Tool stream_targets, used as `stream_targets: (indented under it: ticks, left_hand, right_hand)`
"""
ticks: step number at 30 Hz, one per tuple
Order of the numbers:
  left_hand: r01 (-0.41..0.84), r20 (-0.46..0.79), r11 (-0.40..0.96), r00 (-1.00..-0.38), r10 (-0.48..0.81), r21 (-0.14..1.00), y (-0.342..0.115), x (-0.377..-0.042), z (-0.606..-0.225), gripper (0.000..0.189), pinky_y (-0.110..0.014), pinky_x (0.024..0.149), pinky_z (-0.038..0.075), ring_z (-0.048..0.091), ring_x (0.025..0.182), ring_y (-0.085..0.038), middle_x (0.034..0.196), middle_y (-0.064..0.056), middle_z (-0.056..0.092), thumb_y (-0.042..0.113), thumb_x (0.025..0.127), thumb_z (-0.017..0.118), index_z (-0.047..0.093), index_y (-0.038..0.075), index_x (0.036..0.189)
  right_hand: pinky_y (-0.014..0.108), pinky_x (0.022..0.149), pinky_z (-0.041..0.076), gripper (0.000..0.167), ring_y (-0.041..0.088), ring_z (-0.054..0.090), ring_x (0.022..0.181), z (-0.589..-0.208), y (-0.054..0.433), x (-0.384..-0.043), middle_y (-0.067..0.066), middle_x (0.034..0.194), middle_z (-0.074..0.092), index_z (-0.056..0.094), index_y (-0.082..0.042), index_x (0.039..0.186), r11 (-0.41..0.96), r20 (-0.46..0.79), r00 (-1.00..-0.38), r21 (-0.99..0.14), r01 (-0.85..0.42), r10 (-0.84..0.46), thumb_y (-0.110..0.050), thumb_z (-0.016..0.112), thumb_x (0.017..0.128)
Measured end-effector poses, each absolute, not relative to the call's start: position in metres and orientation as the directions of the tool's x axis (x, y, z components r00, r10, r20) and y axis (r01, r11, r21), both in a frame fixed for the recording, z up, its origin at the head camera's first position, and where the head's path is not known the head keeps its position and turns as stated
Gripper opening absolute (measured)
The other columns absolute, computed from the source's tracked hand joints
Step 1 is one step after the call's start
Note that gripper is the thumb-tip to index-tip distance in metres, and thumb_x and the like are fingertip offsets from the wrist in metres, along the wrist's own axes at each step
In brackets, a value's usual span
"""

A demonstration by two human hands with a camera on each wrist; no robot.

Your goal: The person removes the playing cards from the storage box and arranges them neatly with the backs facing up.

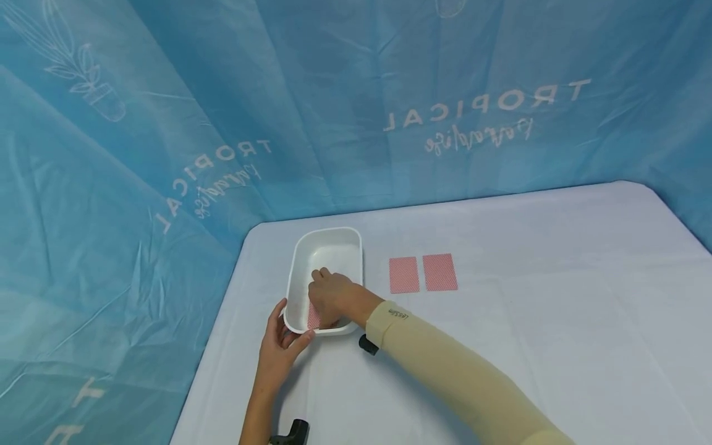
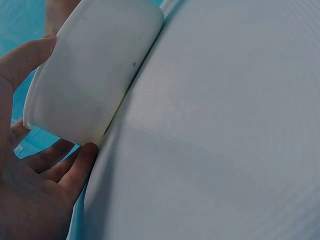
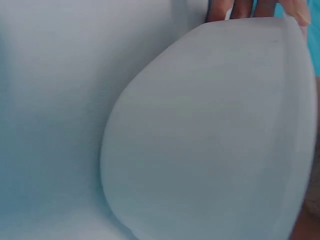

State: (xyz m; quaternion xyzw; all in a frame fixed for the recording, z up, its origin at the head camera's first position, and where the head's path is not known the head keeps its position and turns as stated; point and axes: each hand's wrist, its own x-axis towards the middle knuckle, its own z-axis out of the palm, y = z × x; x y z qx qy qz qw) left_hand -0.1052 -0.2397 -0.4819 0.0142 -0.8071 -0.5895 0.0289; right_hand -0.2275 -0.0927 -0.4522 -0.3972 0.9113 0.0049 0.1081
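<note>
A white rectangular tub (image 1: pixel 334 252) stands on the table toward its left side. My left hand (image 1: pixel 278 355) holds the tub's near left corner, thumb on the rim and fingers against the outer wall. The left wrist view shows that thumb and those fingers on the tub (image 2: pixel 95 75). My right hand (image 1: pixel 334 296) reaches inside the tub, fingers curled at a red-patterned playing card (image 1: pixel 314 316). Its fingertips and part of the card are hidden. In the right wrist view the tub's outer wall (image 3: pixel 210 130) fills most of the picture.
Two red-backed cards, a left one (image 1: pixel 403 275) and a right one (image 1: pixel 440 272), lie side by side to the right of the tub. A white cloth covers the table (image 1: pixel 556 334). A blue printed curtain (image 1: pixel 345 111) hangs behind and to the left.
</note>
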Motion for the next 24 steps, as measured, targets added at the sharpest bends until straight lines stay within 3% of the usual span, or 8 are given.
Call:
stream_targets:
  ticks: [4, 13, 24]
  left_hand:
    - [0.005, 0.024, 0.306, -0.998, -0.058, 0.952, -0.240, -0.105, -0.480, 0.088, -0.025, 0.090, 0.050, 0.049, 0.124, -0.036, 0.145, -0.021, 0.038, 0.015, 0.083, 0.078, 0.024, 0.012, 0.151]
    - [0.024, 0.050, 0.295, -0.995, -0.081, 0.955, -0.249, -0.111, -0.508, 0.084, -0.027, 0.091, 0.050, 0.051, 0.123, -0.028, 0.144, -0.011, 0.041, 0.021, 0.082, 0.079, 0.029, 0.028, 0.149]
    - [0.013, 0.026, 0.279, -0.999, -0.043, 0.960, -0.238, -0.104, -0.476, 0.088, -0.025, 0.089, 0.051, 0.048, 0.124, -0.037, 0.146, -0.020, 0.037, 0.015, 0.083, 0.077, 0.023, 0.012, 0.152]
  right_hand:
    - [0.029, 0.078, 0.047, 0.065, 0.017, 0.041, 0.097, -0.451, -0.093, -0.229, 0.003, 0.112, 0.045, 0.061, -0.014, 0.108, 0.691, -0.209, -0.665, -0.090, -0.717, -0.717, -0.059, 0.079, 0.065]
    - [0.029, 0.075, 0.047, 0.056, 0.017, 0.041, 0.096, -0.451, -0.093, -0.229, 0.002, 0.108, 0.046, 0.062, -0.015, 0.102, 0.686, -0.230, -0.653, -0.107, -0.720, -0.722, -0.055, 0.078, 0.066]
    - [0.028, 0.073, 0.047, 0.055, 0.016, 0.041, 0.094, -0.453, -0.094, -0.230, 0.002, 0.106, 0.045, 0.063, -0.015, 0.099, 0.693, -0.238, -0.657, -0.123, -0.710, -0.715, -0.057, 0.078, 0.067]
